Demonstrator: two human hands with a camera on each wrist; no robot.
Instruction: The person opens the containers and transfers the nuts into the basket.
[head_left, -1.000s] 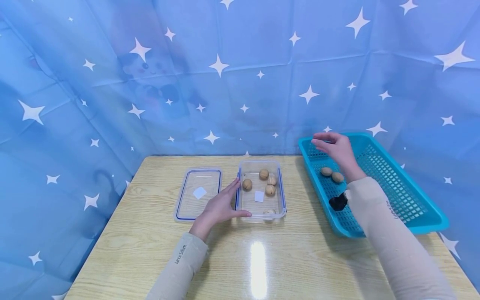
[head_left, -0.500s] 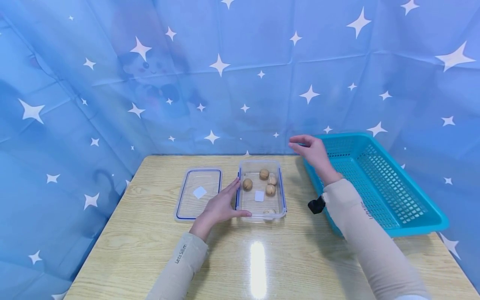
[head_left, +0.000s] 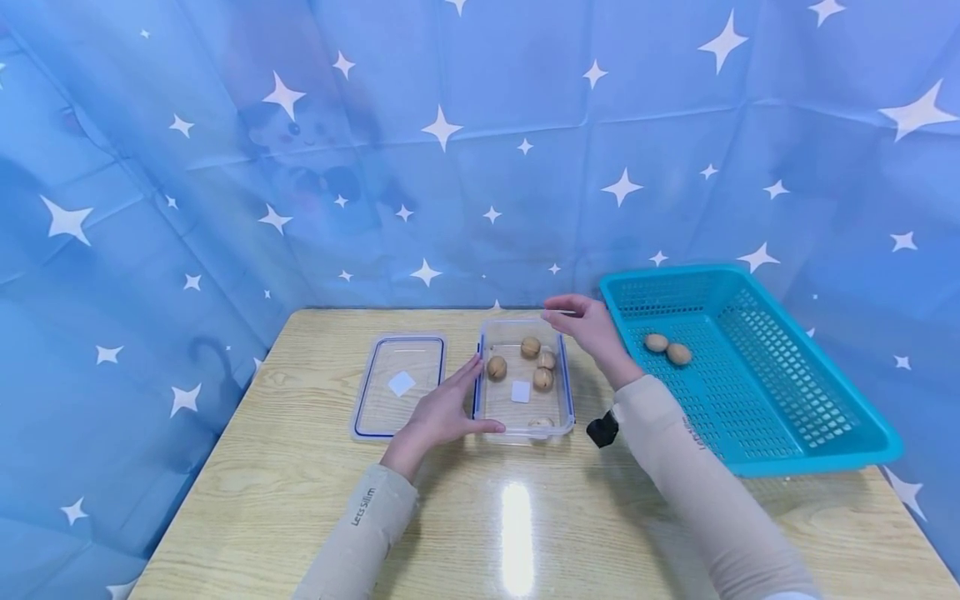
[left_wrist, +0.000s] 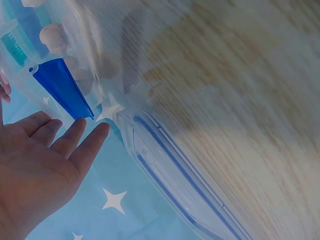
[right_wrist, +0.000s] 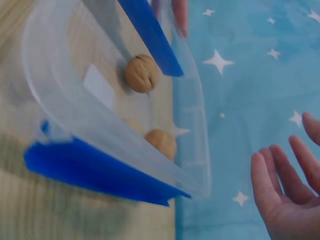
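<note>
A clear plastic box with blue side clips stands on the table, several walnuts and a small white square inside it. My left hand rests along its left side, fingers extended at the upper rim and thumb at the near corner. In the left wrist view, these fingers reach beside a lowered blue clip. My right hand is over the box's far right corner, thumb and fingers bent towards each other with a gap between them. Nothing shows in its fingers in the right wrist view.
The box's lid, blue seal showing, lies flat to the left. A turquoise perforated basket stands at the right with two brown nuts in it. Behind the table hangs a blue curtain with white stars.
My right hand has moved left from above the basket to the box's far right corner. The two nuts in the basket show again. My left hand has kept its place.
</note>
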